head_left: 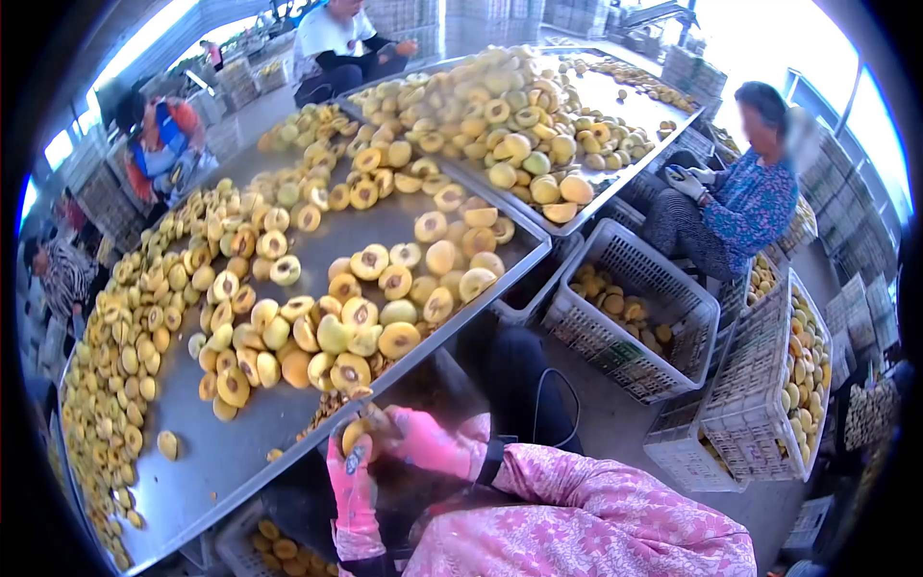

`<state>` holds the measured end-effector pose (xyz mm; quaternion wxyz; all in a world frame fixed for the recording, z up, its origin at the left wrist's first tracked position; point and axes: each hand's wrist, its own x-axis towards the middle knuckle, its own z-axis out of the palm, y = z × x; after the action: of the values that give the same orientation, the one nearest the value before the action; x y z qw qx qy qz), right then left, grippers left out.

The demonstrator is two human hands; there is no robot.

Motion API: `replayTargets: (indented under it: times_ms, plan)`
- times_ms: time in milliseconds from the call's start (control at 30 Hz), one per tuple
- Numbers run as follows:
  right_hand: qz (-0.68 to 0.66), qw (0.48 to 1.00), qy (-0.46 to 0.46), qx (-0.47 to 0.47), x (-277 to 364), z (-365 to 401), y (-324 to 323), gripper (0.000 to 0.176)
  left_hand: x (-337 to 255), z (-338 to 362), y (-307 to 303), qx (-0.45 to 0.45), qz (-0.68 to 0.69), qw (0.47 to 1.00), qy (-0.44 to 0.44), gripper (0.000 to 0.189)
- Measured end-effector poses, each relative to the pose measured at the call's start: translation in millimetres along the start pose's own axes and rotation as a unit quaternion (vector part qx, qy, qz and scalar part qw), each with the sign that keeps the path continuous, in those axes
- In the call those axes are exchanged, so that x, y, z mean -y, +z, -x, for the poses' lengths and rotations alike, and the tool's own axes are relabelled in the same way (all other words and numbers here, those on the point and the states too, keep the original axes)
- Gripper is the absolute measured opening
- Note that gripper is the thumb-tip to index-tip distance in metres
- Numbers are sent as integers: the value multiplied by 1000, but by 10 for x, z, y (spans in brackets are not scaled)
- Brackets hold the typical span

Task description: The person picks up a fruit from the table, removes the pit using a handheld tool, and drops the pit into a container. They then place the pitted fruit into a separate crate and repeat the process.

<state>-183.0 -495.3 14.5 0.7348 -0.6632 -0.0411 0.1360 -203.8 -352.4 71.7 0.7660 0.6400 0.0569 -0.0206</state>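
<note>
My left hand (352, 476), in a pink glove, is closed around a yellow-orange apricot (355, 435) beside the table edge. My right hand (418, 442), also in pink, meets it from the right with its fingers closed against the fruit; the fingertips are blurred. Just beyond both hands is a metal sorting table (231, 438) with a raised rim. Many apricot halves (351, 370) lie on it, several showing brown pits or hollows. Small brown pits or scraps (327, 409) gather along the near rim.
A second metal table (663, 144) carries a tall apricot heap (519, 115). On the right stand a plastic crate (635, 370) with some fruit and a fuller, tilted crate (760, 413). A crate (240, 539) sits below the table. Co-workers (740, 202) sit around the tables.
</note>
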Motion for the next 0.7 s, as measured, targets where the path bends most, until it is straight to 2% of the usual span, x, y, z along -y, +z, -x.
replayTargets:
  times_ms: [33,100,133,167,233,267,300,333,367,400,467,633,700]
  plan:
    - [32,999,0,16,202,92,3,20,10,-6,31,-5,0,1000,-5,41]
    - [186,982,-13,-15,473,141,23,16,66,15,47,-25,-2,1000,-19,38]
    - [107,994,-36,7,429,134,25,15,168,2,21,-38,-44,998,3,35]
    - [26,997,-58,31,435,143,29,14,237,-60,10,-51,-12,999,14,35]
    - [-81,988,74,106,677,228,-48,13,341,-67,-74,-90,49,994,26,35]
    - [-139,968,147,151,787,265,-73,13,86,24,-33,-115,35,993,-6,35]
    - [-172,969,124,128,760,288,-56,12,-26,65,-122,-125,50,990,-45,34]
    - [-141,977,120,106,665,257,-81,18,-5,38,-230,-141,100,984,-51,37]
    - [-164,970,146,99,620,237,-84,21,-26,65,-325,-105,100,989,-40,36]
    - [-125,974,152,109,583,228,-117,22,-49,80,-353,-120,39,992,-10,35]
    - [-145,964,168,144,567,260,-111,22,-170,116,-254,-121,17,992,34,41]
    - [-185,945,178,201,508,315,3,24,-190,112,8,-80,2,996,33,45]
    - [-164,944,216,190,678,371,17,26,-97,85,-62,-92,149,983,-55,39]
